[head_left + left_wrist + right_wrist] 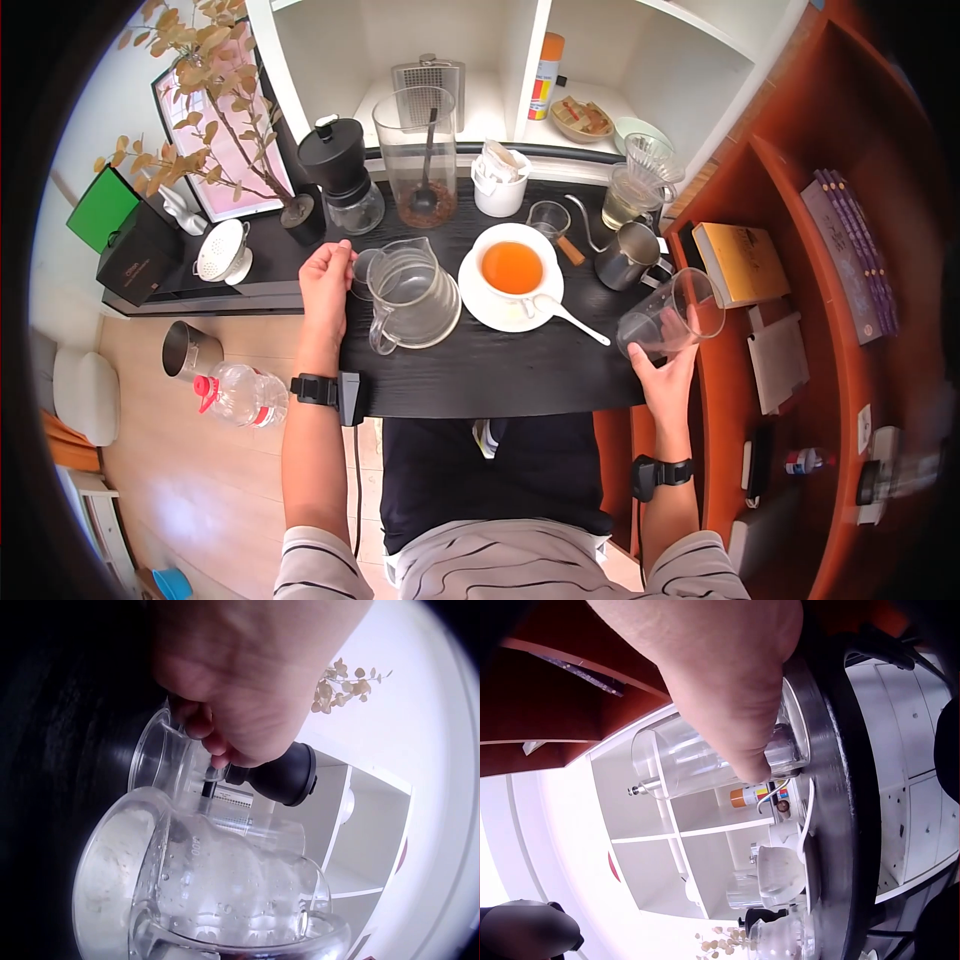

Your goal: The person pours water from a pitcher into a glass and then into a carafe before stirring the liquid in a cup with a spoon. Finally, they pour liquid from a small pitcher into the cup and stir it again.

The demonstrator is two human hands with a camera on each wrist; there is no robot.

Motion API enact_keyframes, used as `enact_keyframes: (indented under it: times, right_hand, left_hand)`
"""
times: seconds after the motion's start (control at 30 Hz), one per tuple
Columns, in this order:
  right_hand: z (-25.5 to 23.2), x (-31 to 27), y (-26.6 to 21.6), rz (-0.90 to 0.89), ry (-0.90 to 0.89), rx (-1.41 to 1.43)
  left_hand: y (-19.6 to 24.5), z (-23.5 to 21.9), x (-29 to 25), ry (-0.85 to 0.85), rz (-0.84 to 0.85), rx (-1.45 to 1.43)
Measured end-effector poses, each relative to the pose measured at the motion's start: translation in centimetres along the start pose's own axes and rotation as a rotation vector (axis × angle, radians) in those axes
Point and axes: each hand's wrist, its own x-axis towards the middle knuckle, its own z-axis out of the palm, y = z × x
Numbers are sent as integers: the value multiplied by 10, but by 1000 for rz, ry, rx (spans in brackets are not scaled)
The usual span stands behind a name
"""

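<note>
My left hand (pixel 328 285) is at the table's left edge, its curled fingers pinching a small clear glass (pixel 364 275) at its side. In the left wrist view the left hand (pixel 240 682) partly hides that glass (pixel 154 761). Close beside it stands a ribbed glass pitcher (pixel 405 290). On the right, my right hand (pixel 668 375) grips a tall clear glass (pixel 650 332) between thumb and fingers near the table edge. The right wrist view shows the right hand (pixel 720 690) around this glass (pixel 694 761). Between the hands, a white cup of orange-brown liquid (pixel 512 268) sits on a saucer (pixel 490 312) with a white spoon (pixel 575 320).
Behind stand a black grinder (pixel 333 155), a tall clear container (pixel 400 150), a white cup with packets (pixel 499 185), a small wooden-handled glass pitcher (pixel 549 218), a metal gooseneck kettle (pixel 627 255) and a glass dripper (pixel 640 185). A red-brown shelf (pixel 720 370) borders the right side.
</note>
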Motion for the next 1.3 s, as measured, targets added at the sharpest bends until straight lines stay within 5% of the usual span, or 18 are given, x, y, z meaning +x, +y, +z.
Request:
enact_keyframes:
  times: [1.3]
  right_hand:
    - [-3, 5, -21, 21, -17, -8]
  left_hand:
    - [-2, 1, -5, 3, 101, 20]
